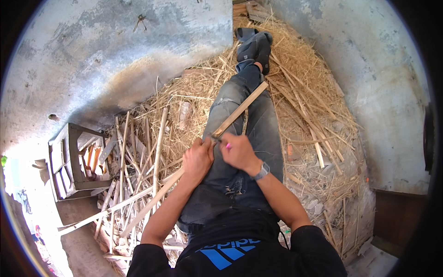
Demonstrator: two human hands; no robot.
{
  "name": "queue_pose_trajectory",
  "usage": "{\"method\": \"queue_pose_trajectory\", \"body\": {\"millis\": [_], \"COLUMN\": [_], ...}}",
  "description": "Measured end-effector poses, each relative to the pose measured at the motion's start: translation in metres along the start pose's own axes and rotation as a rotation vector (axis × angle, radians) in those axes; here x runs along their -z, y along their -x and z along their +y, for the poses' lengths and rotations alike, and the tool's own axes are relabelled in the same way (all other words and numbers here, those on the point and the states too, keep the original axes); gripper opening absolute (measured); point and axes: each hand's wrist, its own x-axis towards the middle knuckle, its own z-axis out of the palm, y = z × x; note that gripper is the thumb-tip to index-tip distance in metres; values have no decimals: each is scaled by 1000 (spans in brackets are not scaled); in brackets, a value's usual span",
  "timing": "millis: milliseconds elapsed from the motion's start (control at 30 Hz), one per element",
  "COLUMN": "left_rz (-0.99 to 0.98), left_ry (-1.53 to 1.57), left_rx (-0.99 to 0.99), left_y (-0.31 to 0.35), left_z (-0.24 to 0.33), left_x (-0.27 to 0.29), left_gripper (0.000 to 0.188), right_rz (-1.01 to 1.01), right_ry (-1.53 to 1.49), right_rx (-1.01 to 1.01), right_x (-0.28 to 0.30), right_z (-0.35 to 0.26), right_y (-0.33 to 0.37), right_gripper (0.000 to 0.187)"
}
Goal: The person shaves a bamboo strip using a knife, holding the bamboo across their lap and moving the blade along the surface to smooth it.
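A long pale strip of split bamboo or wood [243, 106] lies slantwise over my outstretched legs, its far end near my shins. My left hand [198, 159] is closed round it above my thigh, and a pale length [154, 201] continues behind that hand to the lower left. Close beside it, my right hand [240, 154] is closed on a small tool with a pink part [228, 146] showing between the fingers. A dark, blade-like end [213, 138] meets the strip between my hands. The fingers hide most of the tool.
Straw and shavings [304, 69] cover the floor around my legs. Loose strips [300, 106] lie to the right, more sticks [159, 138] to the left. A dark wooden frame [76, 159] stands at the left. Grey walls [157, 41] rise ahead and on the right [378, 92].
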Motion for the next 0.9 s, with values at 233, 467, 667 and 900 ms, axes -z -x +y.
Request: {"method": "queue_pose_trajectory", "body": {"millis": [233,467,667,900], "left_rz": [92,112,83,79], "left_ry": [153,177,230,265], "left_rx": [28,90,101,133], "left_y": [10,21,10,9], "left_z": [-1,9,7,6], "left_x": [5,32,27,25], "left_gripper": [32,29,29,29], "right_rz": [218,496,240,36], "right_ry": [-156,184,31,118], "right_rx": [-122,-572,-211,-85], "right_x": [33,136,85,21], "right_z": [-49,68,36,22], "right_y": [13,44,38,38], "right_gripper": [19,44,39,41]}}
